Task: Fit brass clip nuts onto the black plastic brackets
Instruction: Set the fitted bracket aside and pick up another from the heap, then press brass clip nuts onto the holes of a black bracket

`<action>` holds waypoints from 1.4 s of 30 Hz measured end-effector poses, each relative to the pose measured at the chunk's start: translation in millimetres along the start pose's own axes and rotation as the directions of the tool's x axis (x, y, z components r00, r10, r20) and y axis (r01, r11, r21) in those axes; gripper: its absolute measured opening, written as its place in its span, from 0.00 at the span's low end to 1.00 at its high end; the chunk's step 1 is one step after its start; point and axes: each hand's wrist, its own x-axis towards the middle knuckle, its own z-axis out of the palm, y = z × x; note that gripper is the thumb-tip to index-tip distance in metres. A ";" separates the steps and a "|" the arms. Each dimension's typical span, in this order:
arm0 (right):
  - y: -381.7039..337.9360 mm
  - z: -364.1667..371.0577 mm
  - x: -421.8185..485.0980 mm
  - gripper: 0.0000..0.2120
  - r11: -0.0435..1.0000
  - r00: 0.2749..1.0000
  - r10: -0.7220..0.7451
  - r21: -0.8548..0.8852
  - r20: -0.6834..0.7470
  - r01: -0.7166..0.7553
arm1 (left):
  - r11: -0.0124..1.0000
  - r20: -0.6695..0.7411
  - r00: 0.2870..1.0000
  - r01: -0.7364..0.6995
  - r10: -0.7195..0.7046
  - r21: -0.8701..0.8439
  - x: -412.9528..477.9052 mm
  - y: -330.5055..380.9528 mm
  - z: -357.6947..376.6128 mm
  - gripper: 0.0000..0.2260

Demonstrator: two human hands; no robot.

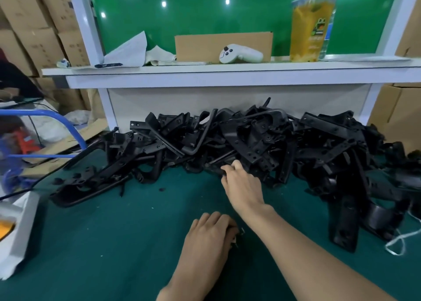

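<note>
A long heap of black plastic brackets lies across the far side of the green table. My right hand reaches forward into the near edge of the heap, its fingers curled round one black bracket there. My left hand rests on the table in front of me, fingers curled over small metal clip nuts that peek out at its fingertips; most of them are hidden under the hand.
A white shelf runs behind the heap, bearing a white controller, a cardboard piece, crumpled paper and a yellow drink cup. A white box sits at the table's left edge. Cardboard boxes and a blue frame stand at left.
</note>
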 end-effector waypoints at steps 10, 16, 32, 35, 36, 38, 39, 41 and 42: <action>14.1 -113.0 -26.2 0.11 0.337 0.902 0.331 0.928 -0.277 0.162 | 0.930 -0.231 0.957 0.086 -0.177 -0.357 -8.2 10.4 -19.4 0.07; 59.2 -136.2 -61.9 0.09 0.001 0.851 0.516 0.994 -0.095 0.110 | 0.552 0.017 0.930 0.233 -0.367 -0.801 -11.7 23.2 -27.4 0.15; 46.0 -65.1 -113.1 0.10 0.869 0.967 0.108 0.494 -0.232 0.021 | 0.032 0.181 0.906 0.209 -0.383 -0.977 -2.3 16.3 -23.0 0.12; 46.7 -57.9 -120.3 0.10 0.918 0.973 0.097 0.396 -0.208 -0.007 | 0.010 0.186 0.906 0.206 -0.381 -0.979 -2.2 14.9 -22.1 0.14; 48.1 -56.5 -120.7 0.10 0.925 0.977 0.101 0.379 -0.188 -0.023 | 0.015 0.187 0.905 0.209 -0.383 -0.978 -3.0 14.9 -21.6 0.15; 50.7 -55.5 -119.3 0.11 0.926 0.975 0.118 0.376 -0.190 -0.039 | 0.019 0.193 0.906 0.216 -0.376 -0.976 -4.4 15.1 -21.0 0.16; 51.2 -56.0 -119.2 0.10 0.922 0.970 0.131 0.385 -0.206 -0.042 | 0.018 0.195 0.908 0.217 -0.371 -0.976 -5.4 16.1 -21.7 0.15; 51.0 -57.9 -120.7 0.10 0.919 0.960 0.140 0.392 -0.241 -0.036 | 0.018 0.191 0.911 0.213 -0.366 -0.977 -6.0 17.4 -22.5 0.14; 50.3 -58.7 -122.0 0.11 0.924 0.958 0.131 0.382 -0.257 -0.024 | 0.018 0.191 0.910 0.212 -0.368 -0.977 -6.1 17.3 -22.6 0.14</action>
